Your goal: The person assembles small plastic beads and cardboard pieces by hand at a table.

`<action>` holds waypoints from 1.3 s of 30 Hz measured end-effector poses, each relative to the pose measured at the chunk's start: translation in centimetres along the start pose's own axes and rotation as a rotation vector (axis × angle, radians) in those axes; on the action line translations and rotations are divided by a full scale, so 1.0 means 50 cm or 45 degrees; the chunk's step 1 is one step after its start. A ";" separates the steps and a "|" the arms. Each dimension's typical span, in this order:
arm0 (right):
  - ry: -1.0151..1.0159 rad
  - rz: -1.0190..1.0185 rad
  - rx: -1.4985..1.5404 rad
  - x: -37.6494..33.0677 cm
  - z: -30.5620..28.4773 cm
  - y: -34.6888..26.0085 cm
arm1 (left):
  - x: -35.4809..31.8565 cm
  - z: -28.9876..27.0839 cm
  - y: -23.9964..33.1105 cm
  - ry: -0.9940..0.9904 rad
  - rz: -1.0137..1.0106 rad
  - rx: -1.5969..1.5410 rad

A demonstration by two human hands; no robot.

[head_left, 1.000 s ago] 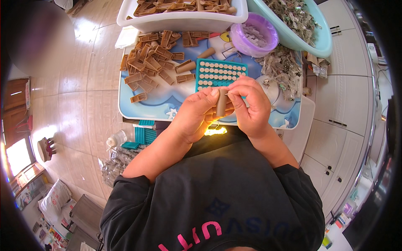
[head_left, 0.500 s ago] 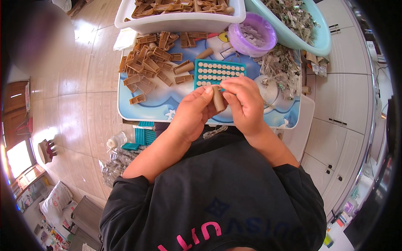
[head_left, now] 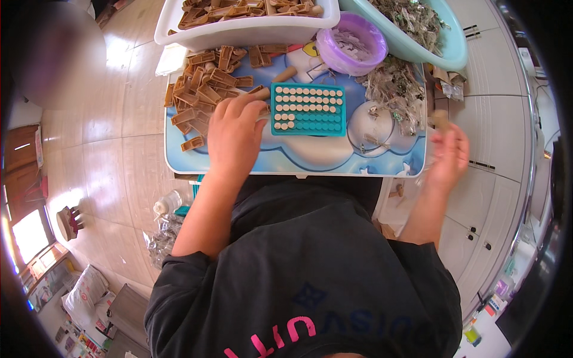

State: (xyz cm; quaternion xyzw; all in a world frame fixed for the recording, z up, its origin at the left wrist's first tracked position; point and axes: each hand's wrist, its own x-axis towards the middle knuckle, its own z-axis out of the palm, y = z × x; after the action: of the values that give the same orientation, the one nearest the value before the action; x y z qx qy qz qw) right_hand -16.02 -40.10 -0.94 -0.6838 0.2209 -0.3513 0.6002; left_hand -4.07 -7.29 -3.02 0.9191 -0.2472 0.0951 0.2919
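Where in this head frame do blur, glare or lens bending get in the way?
Head view: the right hand is smeared by motion blur; the left hand on the brown pieces is sharp. Glare whitens the floor tiles upper left. Fisheye bends the blue table edge, and the corners go black.

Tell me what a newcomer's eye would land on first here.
The teal peg tray at the middle of the blue table stands out, its upper rows filled with pale round pegs. The left hand rests on the table just left of it, at the edge of a heap of brown wooden pieces. The right hand is off the table's right edge, blurred, with something small and brown at its fingertips.
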 end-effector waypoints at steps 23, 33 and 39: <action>-0.903 -0.999 -1.213 -0.077 0.015 0.048 | 0.004 -0.032 0.015 -0.220 -0.208 -0.898; -0.990 -0.433 -0.506 -0.064 0.116 0.020 | -0.041 0.002 0.091 -0.841 -0.728 -1.772; -1.286 0.814 0.702 -0.118 0.175 -0.035 | -0.013 0.000 0.119 -0.763 -0.831 -1.830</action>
State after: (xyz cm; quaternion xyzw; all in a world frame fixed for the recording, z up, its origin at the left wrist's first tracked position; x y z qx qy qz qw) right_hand -13.58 -29.72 -0.81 -0.4862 0.0062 0.1649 0.8581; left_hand -7.67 -11.22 -0.34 0.5216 -0.0366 -0.4221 0.7406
